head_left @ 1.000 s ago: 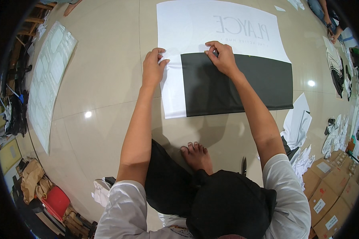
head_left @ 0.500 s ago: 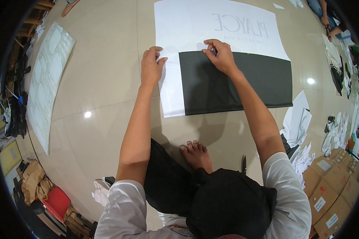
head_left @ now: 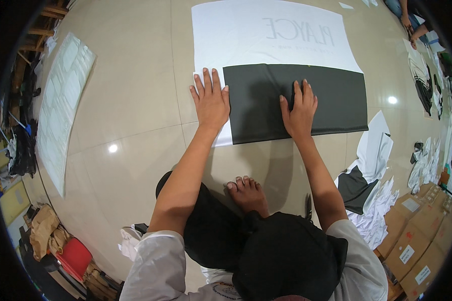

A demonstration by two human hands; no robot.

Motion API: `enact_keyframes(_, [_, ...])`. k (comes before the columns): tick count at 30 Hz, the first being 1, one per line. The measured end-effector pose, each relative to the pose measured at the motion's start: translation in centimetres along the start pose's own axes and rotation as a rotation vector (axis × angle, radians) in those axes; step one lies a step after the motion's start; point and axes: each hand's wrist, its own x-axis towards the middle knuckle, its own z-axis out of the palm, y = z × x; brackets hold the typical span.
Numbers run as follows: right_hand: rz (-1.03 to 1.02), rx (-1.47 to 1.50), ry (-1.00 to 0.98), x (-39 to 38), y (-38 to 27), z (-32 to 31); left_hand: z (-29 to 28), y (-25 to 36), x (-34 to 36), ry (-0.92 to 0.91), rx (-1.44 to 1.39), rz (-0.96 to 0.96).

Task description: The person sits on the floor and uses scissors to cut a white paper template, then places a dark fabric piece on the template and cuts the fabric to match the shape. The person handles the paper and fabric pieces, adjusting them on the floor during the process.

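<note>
A black rectangular cloth piece [head_left: 336, 100] lies flat on a larger white sheet [head_left: 236, 35] with faint grey lettering, spread on the tiled floor. My left hand [head_left: 211, 100] lies flat, fingers spread, on the white sheet at the black piece's left edge. Palm down, my right hand [head_left: 299, 110] presses on the black piece near its lower middle. Neither hand grips anything. My bare foot [head_left: 246, 193] rests on the floor just below the sheet.
A long white patterned sheet [head_left: 60, 105] lies at the left. Loose white and black cloth pieces [head_left: 371, 175] pile at the right beside cardboard boxes [head_left: 412, 246]. Another person's arms [head_left: 412, 25] work at the top right. Bags and a red thing [head_left: 73, 256] sit bottom left.
Both hands have come down from the black piece's top edge. The left now lies flat at its left edge, the right flat on its lower middle.
</note>
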Motion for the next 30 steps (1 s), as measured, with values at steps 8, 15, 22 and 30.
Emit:
enact_keyframes(8, [0.13, -0.18, -0.185, -2.6, 1.4, 0.2, -0.2, -0.1, -0.7, 0.002, 0.092, -0.024])
enact_keyframes(15, [0.133, -0.18, -0.174, -3.1, 1.7, 0.5, 0.0, -0.6, -1.3, 0.056, 0.08, -0.002])
enact_keyframes(22, [0.13, -0.159, -0.147, -3.1, 1.4, 0.3, 0.3, -0.6, -1.4, 0.048, 0.101, -0.022])
enact_keyframes(30, [0.113, -0.166, -0.091, -3.3, 1.3, 0.4, 0.3, -0.6, -1.3, 0.047, 0.108, -0.032])
